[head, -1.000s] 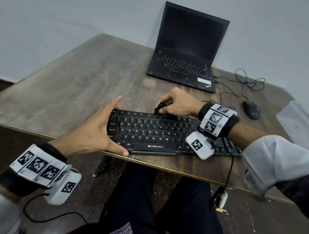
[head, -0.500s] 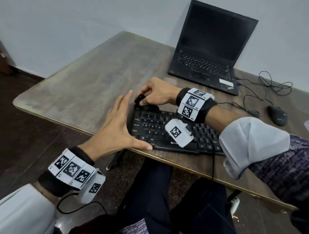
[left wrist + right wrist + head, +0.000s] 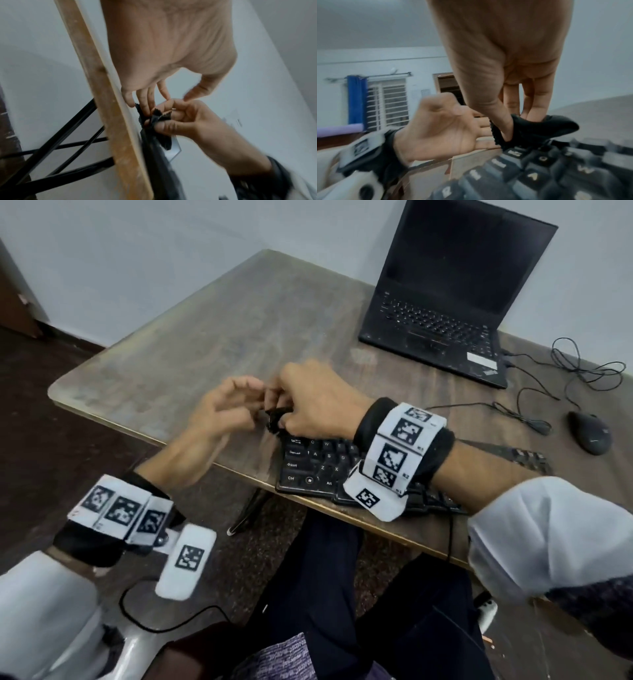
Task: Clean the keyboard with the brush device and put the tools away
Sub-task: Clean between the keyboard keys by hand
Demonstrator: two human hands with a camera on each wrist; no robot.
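Observation:
My right hand (image 3: 279, 412) grips a small black brush device (image 3: 276, 419) at the far left corner of the black keyboard (image 3: 308, 463). In the right wrist view the thumb and fingers pinch the brush device (image 3: 539, 127) just above the keyboard (image 3: 539, 175). My left hand (image 3: 258, 402) has come in from the left, blurred by motion. Its fingers (image 3: 147, 105) touch the serrated end of the brush device (image 3: 159, 116), and its thumb stays apart from them. The left palm (image 3: 445, 128) faces the brush.
The wooden table (image 3: 205, 337) has its left edge close to the hands. An open black laptop (image 3: 445, 302) stands at the back right. A black mouse (image 3: 591, 433) and loose cables (image 3: 582, 364) lie at the right. My legs are under the table.
The right hand carried the brush left along the keyboard's top row to its left corner. The left hand left the keyboard's left edge and rose to the brush. The head view swung left.

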